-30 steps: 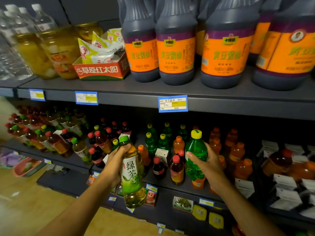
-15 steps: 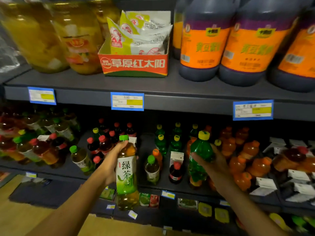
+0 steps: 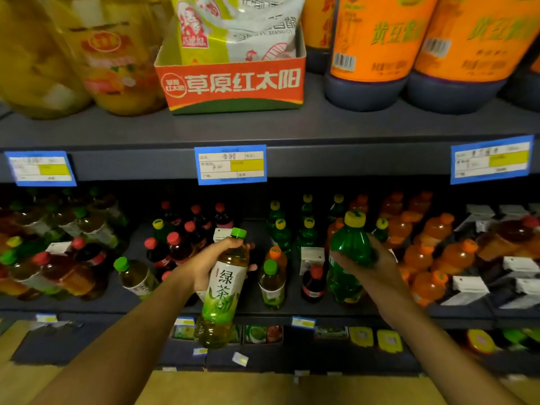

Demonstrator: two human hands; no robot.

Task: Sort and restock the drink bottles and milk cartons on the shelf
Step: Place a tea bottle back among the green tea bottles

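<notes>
Left hand (image 3: 204,264) grips tea bottle (image 3: 223,290), near upright, cap tilted right. Right hand (image 3: 368,264) fingers wrap upright green bottle (image 3: 349,258) above dark shelf (image 3: 117,299); tan floor below.

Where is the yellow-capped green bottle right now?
Head view, right of centre: the yellow-capped green bottle is gripped by the right hand at the drinks shelf, beside the orange bottles.

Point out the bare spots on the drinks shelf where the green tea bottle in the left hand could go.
Bare dark shelf shows at the front, between the small green-capped tea bottle and the left hand gripping the green tea bottle. A narrower gap lies behind that hand, by the yellow-capped green bottles. Right of the right hand, orange bottles are crowded.
</notes>
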